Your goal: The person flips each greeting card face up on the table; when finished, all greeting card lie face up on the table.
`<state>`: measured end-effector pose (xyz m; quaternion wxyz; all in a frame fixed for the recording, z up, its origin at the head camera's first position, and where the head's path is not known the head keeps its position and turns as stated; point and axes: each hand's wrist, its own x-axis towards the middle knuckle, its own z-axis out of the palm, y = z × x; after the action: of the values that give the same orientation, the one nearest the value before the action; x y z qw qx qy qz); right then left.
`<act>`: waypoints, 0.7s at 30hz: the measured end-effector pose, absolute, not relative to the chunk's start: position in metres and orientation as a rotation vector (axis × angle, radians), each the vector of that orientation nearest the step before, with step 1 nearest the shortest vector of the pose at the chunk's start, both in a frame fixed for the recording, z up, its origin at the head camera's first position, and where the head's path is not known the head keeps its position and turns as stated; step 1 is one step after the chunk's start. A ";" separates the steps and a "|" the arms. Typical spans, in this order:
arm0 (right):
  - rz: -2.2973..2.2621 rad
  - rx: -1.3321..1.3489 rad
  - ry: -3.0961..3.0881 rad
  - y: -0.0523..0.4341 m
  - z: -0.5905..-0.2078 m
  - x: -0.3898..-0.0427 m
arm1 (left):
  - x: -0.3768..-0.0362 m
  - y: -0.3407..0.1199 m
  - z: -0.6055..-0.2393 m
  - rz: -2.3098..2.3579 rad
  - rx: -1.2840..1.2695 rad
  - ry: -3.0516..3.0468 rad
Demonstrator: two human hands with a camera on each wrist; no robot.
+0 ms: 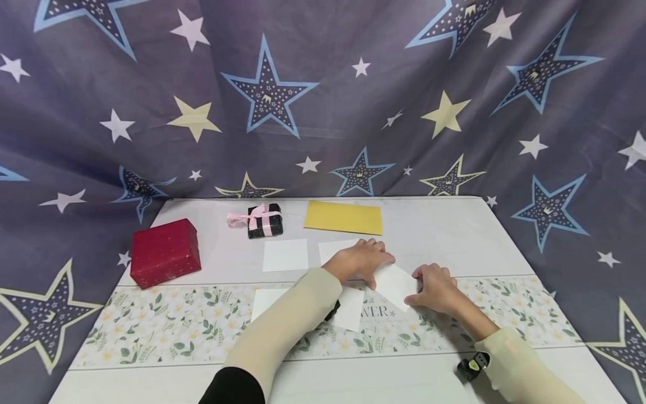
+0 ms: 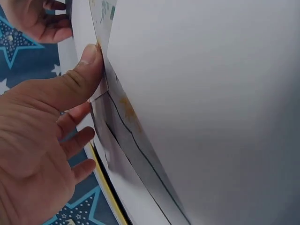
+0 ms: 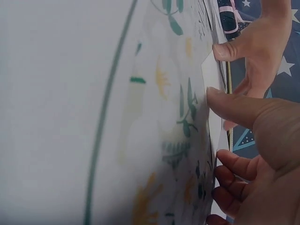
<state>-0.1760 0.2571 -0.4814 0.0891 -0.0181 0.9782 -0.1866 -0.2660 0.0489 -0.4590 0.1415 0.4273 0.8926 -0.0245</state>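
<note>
A white square paper card (image 1: 396, 285) lies turned at an angle over the flowered band of the table, between the two hands. My left hand (image 1: 359, 261) holds its left side, thumb at the near edge and fingers at the far edge. Opposite, my right hand (image 1: 435, 289) grips the right corner between thumb and forefinger. In the right wrist view the card (image 3: 214, 110) shows nearly edge-on. Other white cards lie flat: one at the back left (image 1: 285, 255), one partly under my left hand (image 1: 333, 248), and two nearer ones, partly covered by the left forearm (image 1: 282, 331).
A yellow envelope-like sheet (image 1: 343, 217) lies at the back of the table. Left of it stands a small black gift box (image 1: 265, 221) with a pink ribbon. A red wrapped box (image 1: 165, 252) sits at the left edge. A starred curtain (image 1: 323, 101) hangs behind.
</note>
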 end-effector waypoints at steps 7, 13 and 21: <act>-0.520 -0.006 2.890 0.254 -0.478 -0.176 | -0.269 0.051 -0.457 -0.083 1.106 2.599; -0.529 0.006 2.862 0.254 -0.480 -0.178 | -0.270 0.052 -0.458 -0.104 1.081 2.597; -0.570 0.027 2.848 0.259 -0.481 -0.180 | -0.271 0.051 -0.460 -0.109 1.170 2.585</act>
<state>-0.1796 0.2589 -0.4813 0.1181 0.0092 0.9737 -0.1948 -0.2709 0.0511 -0.4605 0.1503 0.4074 0.9000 -0.0378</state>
